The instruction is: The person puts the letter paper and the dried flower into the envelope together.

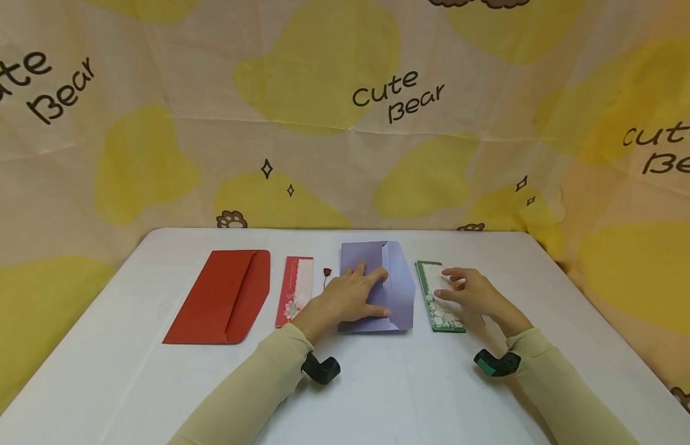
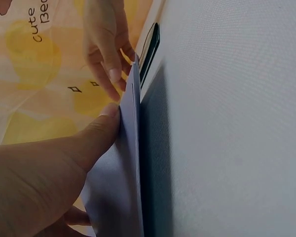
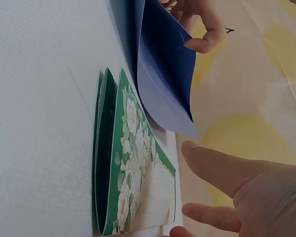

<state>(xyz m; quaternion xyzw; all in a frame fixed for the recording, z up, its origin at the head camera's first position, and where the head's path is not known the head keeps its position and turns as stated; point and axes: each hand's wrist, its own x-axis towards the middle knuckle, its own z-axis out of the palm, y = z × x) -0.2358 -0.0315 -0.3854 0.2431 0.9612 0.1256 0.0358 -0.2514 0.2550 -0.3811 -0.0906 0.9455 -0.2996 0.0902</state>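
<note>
A lavender envelope (image 1: 398, 290) lies mid-table with its pointed flap unfolded to the right. My left hand (image 1: 350, 295) rests on it, fingers spread and thumb along the near part; in the left wrist view the thumb lies against the envelope's face (image 2: 123, 163). The right wrist view shows the envelope's dark blue inside (image 3: 165, 44) with its edge lifted. My right hand (image 1: 475, 295) hovers over a folded green card (image 1: 446, 318) with white flowers, its fingers loosely bent and holding nothing. In the right wrist view, the card's two leaves stand slightly apart.
A red envelope (image 1: 217, 303) with its flap unfolded lies at the left of the white table (image 1: 378, 395). Beside it is a pink-and-red floral card (image 1: 300, 281), then a small dark red rose (image 1: 327, 272) on a thin stem. A patterned cloth (image 1: 322, 154) hangs behind the table.
</note>
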